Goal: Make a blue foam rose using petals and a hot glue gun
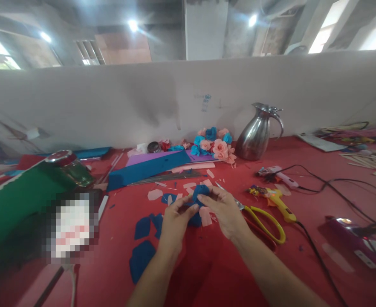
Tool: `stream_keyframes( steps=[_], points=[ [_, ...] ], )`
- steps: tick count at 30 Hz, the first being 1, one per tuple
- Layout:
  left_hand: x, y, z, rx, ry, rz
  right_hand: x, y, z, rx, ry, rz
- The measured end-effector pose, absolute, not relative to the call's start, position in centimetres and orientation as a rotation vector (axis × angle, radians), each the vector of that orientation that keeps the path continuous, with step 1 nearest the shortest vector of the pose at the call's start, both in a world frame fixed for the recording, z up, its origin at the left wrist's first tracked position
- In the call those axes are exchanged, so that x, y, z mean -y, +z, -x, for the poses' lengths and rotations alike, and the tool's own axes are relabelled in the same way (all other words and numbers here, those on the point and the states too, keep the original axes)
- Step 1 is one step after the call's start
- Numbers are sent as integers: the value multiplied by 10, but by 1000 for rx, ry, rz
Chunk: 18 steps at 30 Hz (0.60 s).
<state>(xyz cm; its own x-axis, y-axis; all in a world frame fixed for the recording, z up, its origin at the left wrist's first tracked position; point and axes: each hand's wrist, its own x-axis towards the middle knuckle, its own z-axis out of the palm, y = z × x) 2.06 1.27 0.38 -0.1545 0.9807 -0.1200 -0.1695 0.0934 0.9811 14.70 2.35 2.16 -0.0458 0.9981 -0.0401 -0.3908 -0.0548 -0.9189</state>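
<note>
Head view, over a bench. From where I stand: two bare hands meet above a red tabletop (105,264), both on one small deep-blue paper-like piece (201,192). The piece sits between the hands, near mid-bench. Left hand (174,218): thumb and forefinger pinch its lower left side; other fingers bent, partly hidden. Right hand (228,211): thumb pressed on its near face, forefinger behind; remaining fingers curled, their tips not clear.

Left of the left forearm, flat deep-blue rounded cut-outs (142,228), some overlapping. Pale pink irregular scraps (155,195) scattered beyond and beside the hands.

Right of the right hand: metal scissors with one yellow and one red handle (248,210), partly covered by hand and forearm. Past them, a yellow glue gun with a dark cord (279,204); behind that, a white-and-pink glue gun (284,177).

Farther back, a long deep-blue strip (149,168) lies slantwise across a flat purple sheet (138,159). Close to the pale partition (111,102): a cluster of pink and blue artificial flowers (220,148), just beside a shiny steel jug (255,136), upright.

Far left, a clear jar with a red-rimmed lid (76,170) near a large green sheet (31,204).
</note>
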Motion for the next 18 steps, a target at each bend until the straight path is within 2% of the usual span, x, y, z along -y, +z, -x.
stream_keyframes(
  steps=[18],
  points=[
    [-12,4,-23,-1186,1413,-950,-24,16,-146,921,1349,969]
  ],
)
